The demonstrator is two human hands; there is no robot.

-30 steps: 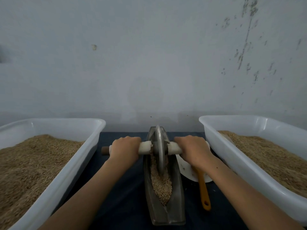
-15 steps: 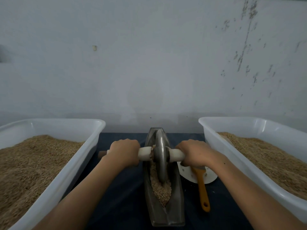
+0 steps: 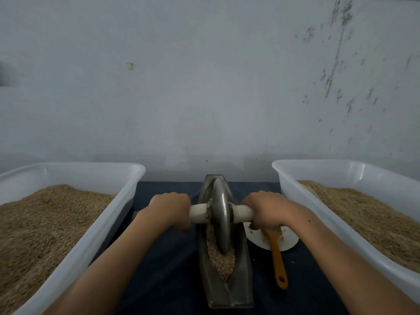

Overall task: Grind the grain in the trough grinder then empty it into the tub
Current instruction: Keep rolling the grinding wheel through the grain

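While both hands, left hand (image 3: pixel 169 210) and right hand (image 3: pixel 267 209), keep each grip clamped on the white cylindrical axle handle (image 3: pixel 243 212), the grey metal disc wheel (image 3: pixel 220 214) stands in the boat-shaped metal trough grinder (image 3: pixel 227 289) at six o'clock; uneven pressure could tilt it, spilling tan crushed grain (image 3: pixel 221 260) toward the white plastic tub (image 3: pixel 318 196) at three o'clock.

White tubs (image 3: pixel 75 169), tan grain (image 3: pixel 221 260), grey metal grinder (image 3: pixel 227 292), orange-handled brush (image 3: pixel 277 258), navy cloth (image 3: pixel 163 269)

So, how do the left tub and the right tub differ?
The left tub holds grain heaped nearly to its rim; the right tub is filled lower, with more bare wall showing. A white plate lies beside the right tub, none by the left. Both are white, translucent, rectangular, and flank the trough grinder.
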